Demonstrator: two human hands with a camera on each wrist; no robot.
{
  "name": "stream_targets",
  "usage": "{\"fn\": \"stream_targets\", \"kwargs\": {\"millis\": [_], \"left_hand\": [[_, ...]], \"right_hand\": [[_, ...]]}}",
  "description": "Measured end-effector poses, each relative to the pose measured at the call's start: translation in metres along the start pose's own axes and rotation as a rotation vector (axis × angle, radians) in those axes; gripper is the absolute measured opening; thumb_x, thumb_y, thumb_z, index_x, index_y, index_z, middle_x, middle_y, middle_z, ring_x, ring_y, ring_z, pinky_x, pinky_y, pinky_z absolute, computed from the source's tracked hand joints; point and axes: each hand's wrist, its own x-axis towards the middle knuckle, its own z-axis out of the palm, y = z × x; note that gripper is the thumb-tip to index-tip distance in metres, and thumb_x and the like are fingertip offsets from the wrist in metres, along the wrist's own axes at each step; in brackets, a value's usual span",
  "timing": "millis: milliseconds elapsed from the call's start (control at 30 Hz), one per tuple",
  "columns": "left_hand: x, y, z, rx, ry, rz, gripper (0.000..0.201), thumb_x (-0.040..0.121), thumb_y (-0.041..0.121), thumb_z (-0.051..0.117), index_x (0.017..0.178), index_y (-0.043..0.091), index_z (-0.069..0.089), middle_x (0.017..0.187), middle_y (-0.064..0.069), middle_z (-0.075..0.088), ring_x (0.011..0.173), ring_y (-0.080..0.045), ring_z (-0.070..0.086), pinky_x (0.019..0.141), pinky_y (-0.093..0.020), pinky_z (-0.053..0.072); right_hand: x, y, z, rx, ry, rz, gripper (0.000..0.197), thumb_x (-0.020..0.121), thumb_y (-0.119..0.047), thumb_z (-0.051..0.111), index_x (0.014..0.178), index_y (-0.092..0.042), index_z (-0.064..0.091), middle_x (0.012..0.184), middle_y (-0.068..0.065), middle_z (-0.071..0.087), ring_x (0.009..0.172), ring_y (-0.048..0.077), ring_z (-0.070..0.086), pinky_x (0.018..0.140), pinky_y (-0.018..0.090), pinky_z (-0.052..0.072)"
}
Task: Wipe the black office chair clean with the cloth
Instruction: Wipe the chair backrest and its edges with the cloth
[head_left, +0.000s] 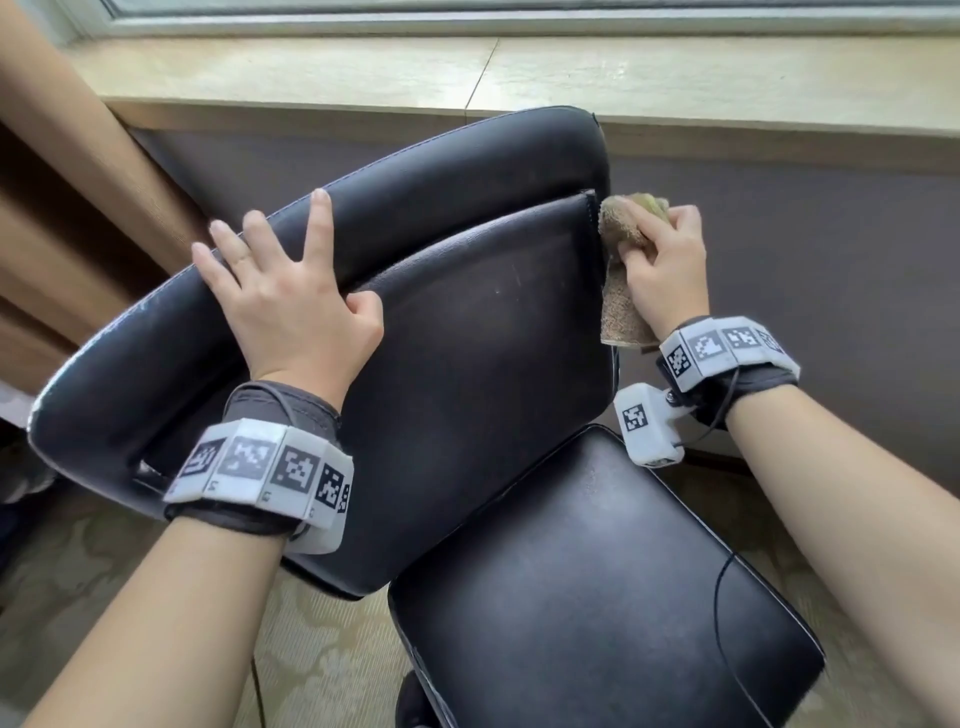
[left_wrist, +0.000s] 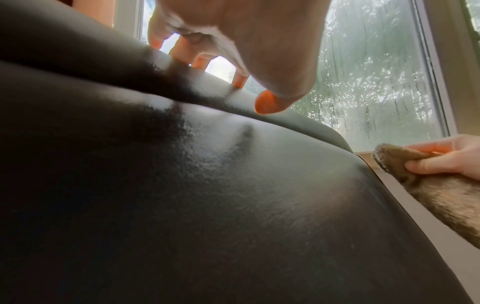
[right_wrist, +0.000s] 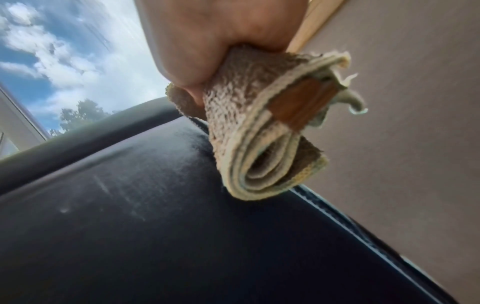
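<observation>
Seen from the head cam, L to R: a brown curtain (head_left: 62, 171) is hanging at far left, w/ a pale window sill (head_left: 519, 73) running along the top. The black office chair (head_left: 467, 322) is being steadied in the middle of the view, its backrest tilted toward the camera and its seat (head_left: 597, 587) lying lower right, above patterned carpet (head_left: 322, 649). The left hand (head_left: 291, 306) is being pressed flat on the padded top of the backrest, fingers spread and mostly straight, thumb tucked against the seam; nothing is being held by it. A marker-covered wristband (head_left: 265, 473) is being worn on that wrist. At the backrest's right edge, near the upper corner, the tan cloth (head_left: 623, 265) is being gripped, folded, by the right hand (head_left: 670, 270), fingers and thumb curled round it; in the right wrist view the cloth (right_wrist: 265, 131) is being held touching the chair's side seam. Faint pale streaks are showing on the black leather there.
</observation>
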Motion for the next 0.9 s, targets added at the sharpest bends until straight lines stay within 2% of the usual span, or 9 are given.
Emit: {"fn": "stream_targets", "kwargs": {"millis": [233,300,367,467,633,800,900], "left_hand": [[0.015,0.023,0.001,-0.007,-0.028,0.063,0.074,0.076,0.024,0.055,0.145,0.023,0.028,0.135,-0.030,0.035,0.128,-0.048,0.029,0.110,-0.059,0.008],[0.019,0.025,0.000,0.001,-0.024,0.090,0.073,0.077,0.025,0.055,0.145,0.025,0.029,0.133,-0.028,0.037,0.124,-0.044,0.034,0.109,-0.060,0.007],[0.021,0.026,0.001,0.007,-0.024,0.099,0.072,0.077,0.026,0.055,0.145,0.026,0.029,0.132,-0.027,0.037,0.123,-0.042,0.035,0.109,-0.060,0.007],[0.021,0.029,0.004,0.001,-0.025,0.087,0.073,0.077,0.027,0.055,0.145,0.026,0.027,0.134,-0.027,0.035,0.126,-0.043,0.032,0.109,-0.059,0.008],[0.018,0.026,0.004,0.010,-0.025,0.096,0.075,0.077,0.025,0.055,0.146,0.025,0.026,0.134,-0.028,0.035,0.126,-0.044,0.031,0.109,-0.060,0.009],[0.018,0.025,0.004,0.018,-0.025,0.093,0.075,0.077,0.025,0.054,0.146,0.025,0.025,0.134,-0.028,0.035,0.126,-0.044,0.031,0.109,-0.060,0.010],[0.017,0.025,0.004,0.020,-0.022,0.082,0.075,0.077,0.024,0.054,0.146,0.025,0.026,0.134,-0.028,0.035,0.126,-0.044,0.031,0.109,-0.060,0.010]], "right_hand": [[-0.004,0.007,-0.015,-0.044,0.042,-0.028,0.043,0.087,-0.004,0.054,0.125,-0.023,0.059,0.105,0.003,0.033,0.097,0.015,0.046,0.092,0.011,0.028],[-0.001,0.004,-0.014,-0.066,0.073,-0.023,0.045,0.087,-0.004,0.052,0.126,-0.025,0.058,0.107,0.008,0.037,0.099,0.024,0.051,0.092,0.017,0.034],[-0.004,0.005,-0.013,-0.114,0.081,-0.013,0.047,0.086,-0.003,0.050,0.125,-0.026,0.058,0.114,0.015,0.041,0.097,0.031,0.054,0.092,0.028,0.039],[-0.017,0.014,-0.013,-0.210,0.036,-0.014,0.050,0.084,-0.001,0.049,0.126,-0.026,0.059,0.119,0.017,0.042,0.094,0.036,0.054,0.085,0.037,0.044],[-0.035,0.029,-0.015,-0.231,-0.036,0.083,0.049,0.086,-0.003,0.050,0.126,-0.030,0.058,0.120,0.013,0.042,0.096,0.035,0.053,0.085,0.033,0.042],[-0.022,0.013,-0.027,-0.172,0.109,-0.027,0.046,0.084,-0.002,0.050,0.122,-0.025,0.061,0.115,0.016,0.044,0.092,0.035,0.055,0.083,0.032,0.042],[-0.005,0.005,-0.022,-0.187,0.117,-0.087,0.046,0.085,-0.003,0.049,0.124,-0.025,0.060,0.117,0.018,0.044,0.094,0.034,0.055,0.085,0.035,0.044]]}}
